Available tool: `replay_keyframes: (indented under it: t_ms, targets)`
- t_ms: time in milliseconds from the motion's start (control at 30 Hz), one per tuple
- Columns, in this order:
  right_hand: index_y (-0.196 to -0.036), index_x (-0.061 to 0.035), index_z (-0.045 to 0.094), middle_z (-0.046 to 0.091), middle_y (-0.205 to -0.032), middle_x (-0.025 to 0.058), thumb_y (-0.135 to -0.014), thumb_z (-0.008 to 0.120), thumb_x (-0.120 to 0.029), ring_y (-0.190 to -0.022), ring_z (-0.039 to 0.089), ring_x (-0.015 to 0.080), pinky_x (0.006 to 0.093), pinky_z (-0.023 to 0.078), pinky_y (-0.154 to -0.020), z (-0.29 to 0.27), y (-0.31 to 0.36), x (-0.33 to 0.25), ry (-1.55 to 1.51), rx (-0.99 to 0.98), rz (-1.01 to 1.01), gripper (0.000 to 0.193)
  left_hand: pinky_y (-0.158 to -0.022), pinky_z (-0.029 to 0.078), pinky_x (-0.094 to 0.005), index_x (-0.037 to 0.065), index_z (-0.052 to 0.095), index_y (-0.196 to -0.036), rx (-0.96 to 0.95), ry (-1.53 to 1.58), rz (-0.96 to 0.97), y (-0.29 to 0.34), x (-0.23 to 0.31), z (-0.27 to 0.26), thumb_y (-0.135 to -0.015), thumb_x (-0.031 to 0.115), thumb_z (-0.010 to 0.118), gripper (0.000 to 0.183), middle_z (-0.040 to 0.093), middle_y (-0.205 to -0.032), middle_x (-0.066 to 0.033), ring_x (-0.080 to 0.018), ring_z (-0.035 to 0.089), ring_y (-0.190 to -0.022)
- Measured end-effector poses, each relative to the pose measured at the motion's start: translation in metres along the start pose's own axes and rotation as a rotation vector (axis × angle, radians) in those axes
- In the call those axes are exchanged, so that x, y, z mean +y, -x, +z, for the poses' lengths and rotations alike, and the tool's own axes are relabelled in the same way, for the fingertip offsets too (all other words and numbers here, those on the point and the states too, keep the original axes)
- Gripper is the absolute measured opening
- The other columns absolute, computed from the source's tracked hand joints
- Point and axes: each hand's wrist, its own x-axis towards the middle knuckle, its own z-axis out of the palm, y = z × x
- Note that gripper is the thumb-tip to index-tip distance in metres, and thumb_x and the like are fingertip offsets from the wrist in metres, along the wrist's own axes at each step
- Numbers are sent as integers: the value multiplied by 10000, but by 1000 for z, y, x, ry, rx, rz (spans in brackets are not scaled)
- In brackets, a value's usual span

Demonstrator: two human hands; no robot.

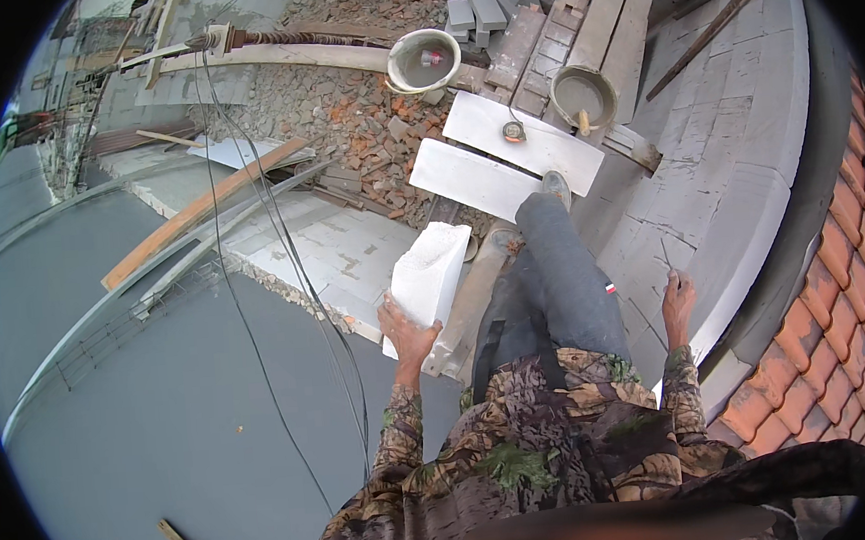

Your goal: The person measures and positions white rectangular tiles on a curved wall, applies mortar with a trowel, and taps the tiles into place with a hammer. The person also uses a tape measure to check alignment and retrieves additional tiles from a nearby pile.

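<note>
My left hand (pixel 409 334) is wrapped round the near end of a white lightweight concrete block (pixel 431 270), whose far end looks rough and broken. The block stands beside my leg, tilted slightly. On the other side, my right hand (pixel 678 303) is closed near the grey block wall (pixel 712 185). A thin dark line like a wire shows at its fingers, too fine to make out. Two flat white blocks (pixel 466 179) lie side by side by my shoes, and a round tape measure (pixel 513 132) rests on the farther one.
A pale bucket (pixel 422 38) and a mortar bucket (pixel 562 78) with a handled tool stand ahead. Planks (pixel 626 21) lie beyond. Brick rubble (pixel 362 124) covers the ground. Cables (pixel 279 221) hang at left over a grey drop. Orange roof tiles (pixel 809 349) edge the right.
</note>
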Motion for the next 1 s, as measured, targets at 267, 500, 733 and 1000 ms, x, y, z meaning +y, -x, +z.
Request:
replay_keyframes:
  t_ms: [267, 500, 733, 1000]
  targets:
    - [-1019, 69, 705, 691, -972, 287, -961, 623, -218, -932, 670, 449, 479, 510, -821, 39, 87, 57, -23, 72, 195, 305, -1069, 308, -552, -36, 269, -1526, -136, -215, 500, -91, 60, 16, -537, 217, 866, 1183, 430, -1272, -239, -433, 420, -1207]
    - [-1040, -6, 733, 713, -1034, 246, -939, 634, -202, -948, 685, 410, 434, 522, -842, 69, 123, 39, -83, 96, 209, 242, -1124, 259, -562, -9, 293, -1531, -215, -284, 856, -145, 95, 83, -531, 205, 817, 1149, 432, -1296, -247, -436, 397, -1260]
    - [-1019, 16, 730, 710, -974, 229, -930, 644, -186, -917, 687, 397, 443, 518, -848, 134, 149, 37, -294, 52, 281, 236, -1177, 233, -607, 11, 304, -1543, -389, -504, 1096, -213, 119, 233, -559, 181, 829, 1129, 447, -1353, -234, -412, 414, -1315]
    - [-1001, 26, 710, 671, -876, 196, -931, 663, -176, -827, 661, 316, 407, 506, -758, 179, 233, 88, -233, 9, 432, 219, -1215, 233, -604, 63, 312, -1546, -490, -778, 1286, -255, 133, 377, -586, 126, 886, 1120, 461, -1407, -188, -365, 419, -1367]
